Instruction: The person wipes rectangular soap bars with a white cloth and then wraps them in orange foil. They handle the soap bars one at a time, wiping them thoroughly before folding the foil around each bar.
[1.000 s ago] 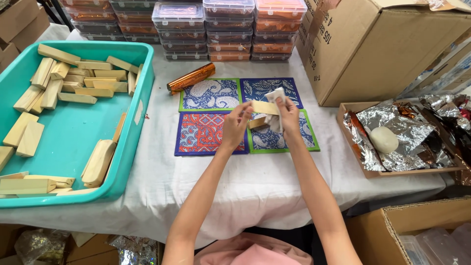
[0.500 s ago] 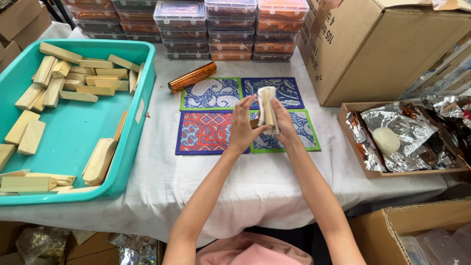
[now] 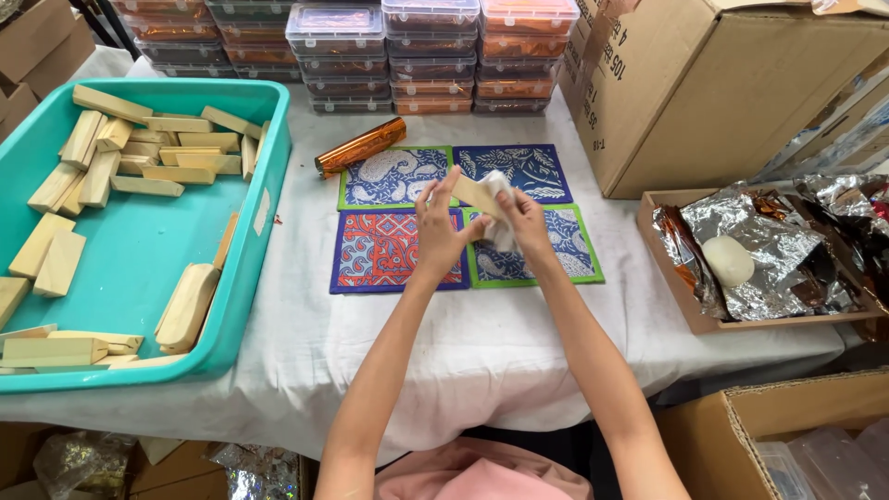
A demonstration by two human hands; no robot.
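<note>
Above the patterned mats, my left hand (image 3: 437,229) holds a pale wooden block (image 3: 476,194) by its lower end. My right hand (image 3: 521,223) presses a crumpled white cloth (image 3: 498,209) against the block's right side. Both hands hover over the junction of the mats: a red and blue mat (image 3: 378,250), a green-edged blue mat (image 3: 556,248), another green-edged blue mat (image 3: 389,176) and a dark blue mat (image 3: 528,167). A second small block peeks out under my hands, mostly hidden.
A teal tub (image 3: 139,250) with several wooden blocks fills the left. A roll of orange foil (image 3: 360,147) lies behind the mats. Stacked clear plastic boxes (image 3: 431,56) line the back. A cardboard box (image 3: 732,93) and a tray of silver foil (image 3: 759,259) with a white lump stand right.
The block has turned in my hands from flat, to upright and wrapped in the cloth, to tilted up-left. The cloth has slid to its right side and my hands have shifted slightly left.
</note>
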